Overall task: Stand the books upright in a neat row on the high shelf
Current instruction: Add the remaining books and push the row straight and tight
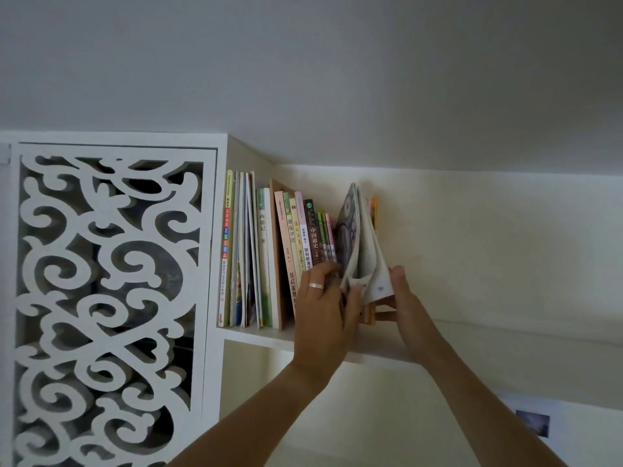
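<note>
a row of thin, colourful books (269, 251) is stood upright on the white high shelf (256, 335), to the left of the left hand (323, 305). a soft, pale-covered book (362, 244) is held between the left hand and the right hand (404, 298), its pages splayed open at the bottom. an orange book (374, 210) is seen just behind it.

Bare forearms, silver ring (316, 285) on left grip (323, 298)

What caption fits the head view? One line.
Both hands, left hand and right hand, steady splayed soft books on the high shelf.
</note>
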A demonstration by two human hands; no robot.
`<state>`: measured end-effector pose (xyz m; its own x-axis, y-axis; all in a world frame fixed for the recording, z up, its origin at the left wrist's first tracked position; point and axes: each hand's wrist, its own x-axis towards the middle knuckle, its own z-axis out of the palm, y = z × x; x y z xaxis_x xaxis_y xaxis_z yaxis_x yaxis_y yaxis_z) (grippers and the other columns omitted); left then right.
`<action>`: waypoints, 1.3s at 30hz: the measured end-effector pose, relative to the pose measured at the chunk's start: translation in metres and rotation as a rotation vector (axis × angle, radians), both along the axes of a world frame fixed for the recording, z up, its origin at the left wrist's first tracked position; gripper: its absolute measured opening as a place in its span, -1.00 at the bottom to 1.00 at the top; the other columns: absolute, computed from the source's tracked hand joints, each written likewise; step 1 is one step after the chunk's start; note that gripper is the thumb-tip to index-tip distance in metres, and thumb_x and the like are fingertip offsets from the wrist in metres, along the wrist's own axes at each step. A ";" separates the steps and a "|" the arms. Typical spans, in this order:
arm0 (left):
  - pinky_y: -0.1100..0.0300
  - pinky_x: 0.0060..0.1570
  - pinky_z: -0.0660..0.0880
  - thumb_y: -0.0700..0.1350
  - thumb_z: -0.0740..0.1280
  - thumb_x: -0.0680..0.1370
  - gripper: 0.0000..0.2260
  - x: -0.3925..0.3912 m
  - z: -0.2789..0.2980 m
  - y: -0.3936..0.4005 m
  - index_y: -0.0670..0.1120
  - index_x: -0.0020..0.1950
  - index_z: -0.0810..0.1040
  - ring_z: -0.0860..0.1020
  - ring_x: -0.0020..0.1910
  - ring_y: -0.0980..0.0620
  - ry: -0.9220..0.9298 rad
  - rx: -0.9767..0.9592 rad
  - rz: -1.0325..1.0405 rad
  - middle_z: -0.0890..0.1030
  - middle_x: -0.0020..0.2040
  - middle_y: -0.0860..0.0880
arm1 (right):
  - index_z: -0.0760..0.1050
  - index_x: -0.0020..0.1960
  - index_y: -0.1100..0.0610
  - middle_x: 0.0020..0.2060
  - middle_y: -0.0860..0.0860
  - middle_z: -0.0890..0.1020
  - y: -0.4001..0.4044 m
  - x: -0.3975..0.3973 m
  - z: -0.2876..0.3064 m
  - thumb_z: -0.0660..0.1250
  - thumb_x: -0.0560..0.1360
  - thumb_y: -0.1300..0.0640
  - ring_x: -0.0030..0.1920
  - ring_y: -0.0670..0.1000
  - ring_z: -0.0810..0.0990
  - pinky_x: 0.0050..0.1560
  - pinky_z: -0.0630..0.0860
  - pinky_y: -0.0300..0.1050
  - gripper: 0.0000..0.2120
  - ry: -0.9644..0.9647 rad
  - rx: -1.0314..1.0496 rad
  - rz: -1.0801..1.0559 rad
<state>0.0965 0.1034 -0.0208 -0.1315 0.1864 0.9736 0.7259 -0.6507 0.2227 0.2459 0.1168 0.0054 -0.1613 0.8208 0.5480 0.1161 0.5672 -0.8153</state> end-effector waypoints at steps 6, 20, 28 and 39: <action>0.10 0.45 0.35 0.36 0.20 0.59 -0.38 0.011 -0.017 0.006 -0.05 0.47 0.42 0.37 0.44 0.01 0.168 -0.159 0.109 0.44 0.44 -0.04 | 0.47 0.32 -0.30 0.09 -0.10 0.71 -0.003 -0.001 0.002 -0.21 0.47 -0.48 0.11 -0.14 0.67 -0.01 0.62 -0.26 -0.33 -0.036 -0.041 0.067; 0.31 -0.52 0.25 -0.02 0.14 0.74 -0.60 0.000 0.064 -0.013 0.03 -0.32 0.35 0.34 -0.56 0.15 -0.264 -0.169 -0.027 0.37 -0.46 0.10 | 0.19 0.53 -0.19 0.18 -0.15 0.55 0.001 -0.002 0.000 0.37 0.57 -0.14 0.03 -0.19 0.65 -0.10 0.56 -0.38 -0.39 -0.372 0.162 -0.038; 0.08 -0.22 0.63 0.11 0.11 0.64 -0.64 0.008 0.051 -0.024 -0.06 0.11 0.61 0.60 -0.19 0.09 -0.054 -0.266 -0.227 0.58 -0.11 -0.02 | 0.13 0.51 -0.18 0.18 -0.12 0.52 0.004 -0.003 -0.003 0.51 0.40 -0.10 0.04 -0.10 0.65 -0.01 0.68 -0.05 -0.18 -0.375 0.171 -0.034; 0.04 -0.03 0.68 -0.25 0.27 0.64 -0.44 0.012 0.061 -0.042 -0.12 0.59 0.11 0.66 0.02 -0.12 0.013 -0.436 -0.022 0.56 0.21 -0.20 | 0.08 0.50 -0.23 0.18 -0.11 0.49 0.016 0.000 -0.007 0.58 0.41 0.08 0.00 -0.12 0.63 -0.12 0.62 -0.24 -0.11 -0.399 0.218 -0.062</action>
<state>0.1090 0.0616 0.0398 -0.1116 0.5834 0.8045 0.7175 -0.5128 0.4714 0.2458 0.1324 -0.0021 -0.3495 0.7076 0.6141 0.4359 0.7030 -0.5619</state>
